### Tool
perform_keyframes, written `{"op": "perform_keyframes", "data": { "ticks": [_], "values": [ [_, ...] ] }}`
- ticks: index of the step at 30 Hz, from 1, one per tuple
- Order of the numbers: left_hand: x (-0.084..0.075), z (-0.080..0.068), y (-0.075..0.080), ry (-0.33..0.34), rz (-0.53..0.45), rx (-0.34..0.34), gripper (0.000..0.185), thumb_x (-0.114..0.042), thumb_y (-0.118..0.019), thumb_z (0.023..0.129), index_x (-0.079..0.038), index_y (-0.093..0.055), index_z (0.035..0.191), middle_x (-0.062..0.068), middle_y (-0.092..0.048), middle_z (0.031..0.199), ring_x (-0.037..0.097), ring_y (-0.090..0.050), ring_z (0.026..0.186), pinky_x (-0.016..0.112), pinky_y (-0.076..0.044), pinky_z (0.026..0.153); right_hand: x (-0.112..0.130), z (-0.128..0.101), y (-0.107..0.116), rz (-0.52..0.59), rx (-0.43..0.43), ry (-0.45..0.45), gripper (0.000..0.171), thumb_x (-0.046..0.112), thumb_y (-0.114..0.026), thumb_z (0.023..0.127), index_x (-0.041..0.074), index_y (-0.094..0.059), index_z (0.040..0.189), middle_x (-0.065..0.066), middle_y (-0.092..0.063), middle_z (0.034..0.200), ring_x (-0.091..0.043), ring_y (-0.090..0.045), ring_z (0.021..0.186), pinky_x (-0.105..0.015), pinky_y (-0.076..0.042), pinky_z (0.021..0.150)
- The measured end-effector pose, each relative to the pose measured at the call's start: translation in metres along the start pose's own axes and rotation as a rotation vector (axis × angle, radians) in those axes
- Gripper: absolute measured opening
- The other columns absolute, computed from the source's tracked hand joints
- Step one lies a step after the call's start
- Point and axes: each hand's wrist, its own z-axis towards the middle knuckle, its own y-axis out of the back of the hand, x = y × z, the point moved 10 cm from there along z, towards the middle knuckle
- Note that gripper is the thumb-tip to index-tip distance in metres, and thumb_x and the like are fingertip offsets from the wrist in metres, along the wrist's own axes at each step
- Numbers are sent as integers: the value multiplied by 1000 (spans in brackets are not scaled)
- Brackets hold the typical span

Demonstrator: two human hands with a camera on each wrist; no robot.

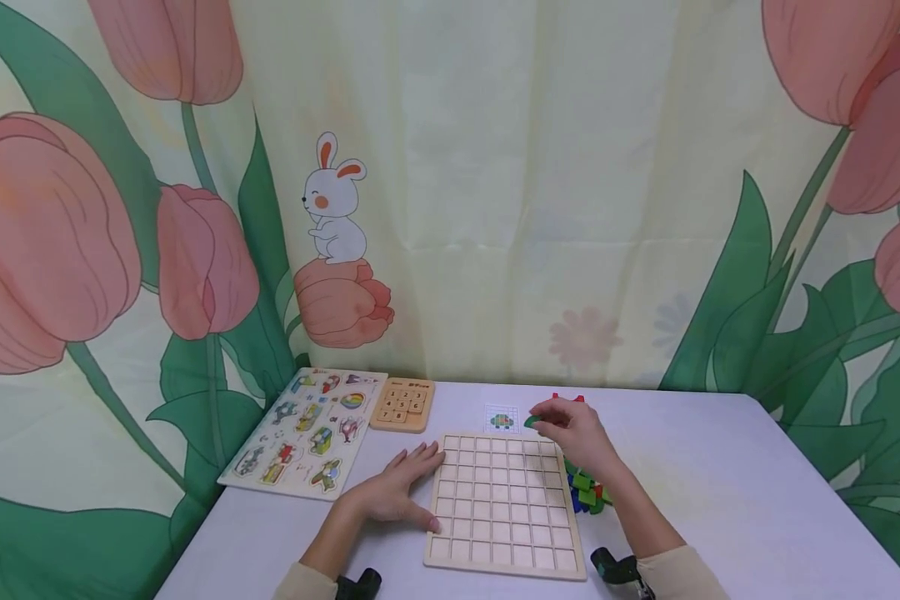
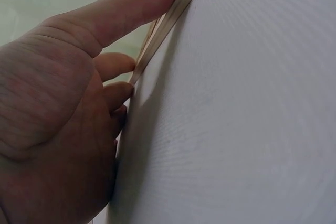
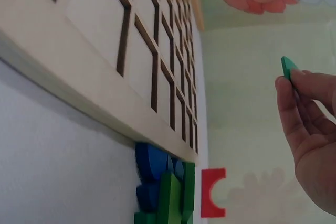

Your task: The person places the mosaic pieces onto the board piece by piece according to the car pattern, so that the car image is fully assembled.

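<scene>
A wooden grid board (image 1: 502, 505) with empty square cells lies on the white table (image 1: 720, 500). My left hand (image 1: 401, 492) rests flat beside its left edge, fingers straight, touching the board's edge (image 2: 157, 38). Over the board's far right corner, my right hand (image 1: 573, 429) pinches a small green piece (image 1: 531, 422) between its fingertips; the same green piece (image 3: 287, 67) shows in the right wrist view. A pile of green, blue and red pieces (image 1: 587, 492) lies to the right of the board. A small pattern card (image 1: 502, 418) lies behind the board.
An animal peg puzzle (image 1: 303, 432) and a wooden number slide puzzle (image 1: 402, 403) lie at the table's far left. A red piece (image 3: 211, 192) lies near the card. A tulip-and-rabbit curtain (image 1: 450, 192) hangs behind the table.
</scene>
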Motion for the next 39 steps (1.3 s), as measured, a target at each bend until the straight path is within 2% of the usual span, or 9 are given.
{"op": "perform_keyframes", "data": {
  "ticks": [5, 9, 15, 20, 26, 33, 39],
  "values": [
    [0, 0, 0, 2, 2, 3, 115, -55, -89, 73, -20, -30, 165, 3, -14, 176, 27, -6, 164, 57, 1, 132, 16, 4, -40, -27, 160, 77, 21, 7, -78, 92, 8, -78, 113, -5, -77, 107, -15, -71, 89, -19, -62, 77],
    [-1, -1, 0, 6, 8, 3, 114, -55, -89, 74, -20, -30, 165, 3, -14, 176, 26, -6, 164, 57, 1, 132, 22, 8, -65, -35, 267, 88, 21, 5, -77, 92, 4, -78, 113, -6, -76, 105, -16, -71, 87, -20, -63, 76],
    [0, -1, 0, 9, 10, 6, 113, -54, -88, 74, -22, -30, 165, 3, -14, 176, 27, -6, 164, 57, 2, 132, 26, 11, -91, -135, 399, 90, 11, 4, -78, 91, 8, -79, 101, 0, -73, 94, -13, -67, 84, -21, -60, 73],
    [0, -1, 0, 5, 9, 8, 112, -55, -88, 75, -22, -31, 165, 4, -15, 176, 27, -6, 164, 58, 2, 132, 29, 6, -108, -193, 498, 129, 13, 3, -77, 91, 7, -81, 103, 0, -76, 96, -14, -63, 87, -21, -57, 73],
    [-1, -1, 0, 2, 13, 10, 112, -55, -88, 74, -21, -32, 165, 4, -16, 176, 27, -7, 164, 57, 2, 132, 28, 3, -120, -217, 550, 118, 13, 2, -76, 92, 9, -82, 101, 1, -75, 96, -13, -62, 87, -22, -56, 73],
    [2, -1, 0, 21, 18, 5, 112, -57, -88, 74, -22, -32, 165, 1, -17, 176, 26, -7, 164, 56, 1, 133, 34, 1, -124, -297, 555, 128, 13, 3, -78, 91, 13, -82, 99, 4, -75, 93, -9, -61, 84, -24, -57, 77],
    [1, -1, 0, 8, 9, 7, 112, -57, -88, 74, -21, -32, 165, 3, -16, 176, 26, -7, 164, 56, 2, 133, 35, 0, -126, -322, 574, 138, 14, 1, -78, 90, 13, -82, 94, 4, -75, 85, -8, -58, 75, -23, -53, 69]
  ]
}}
